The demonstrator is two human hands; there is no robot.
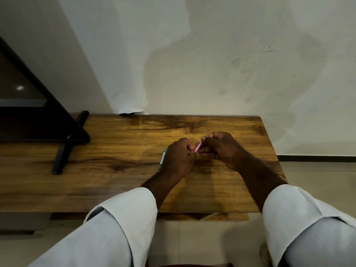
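Both hands meet above the middle-right of a wooden table (pixel 119 143). A small pink tube-like object (pixel 198 146) lies between them. My right hand (pixel 219 149) pinches its upper end with curled fingers and thumb. My left hand (pixel 178 158) has its fingers curled at the lower end of the pink object and touches it. A teal, pen-like item (pixel 162 158) with a white label sticks out from under the left hand; whether the hand holds it or it lies on the table I cannot tell. Both forearms come out of white sleeves.
A black-framed screen (pixel 38 120) on a black stand (pixel 61 157) fills the table's left end. A stained white wall (pixel 212 64) rises right behind the table. The table's right edge drops to a tiled floor (pixel 317 174).
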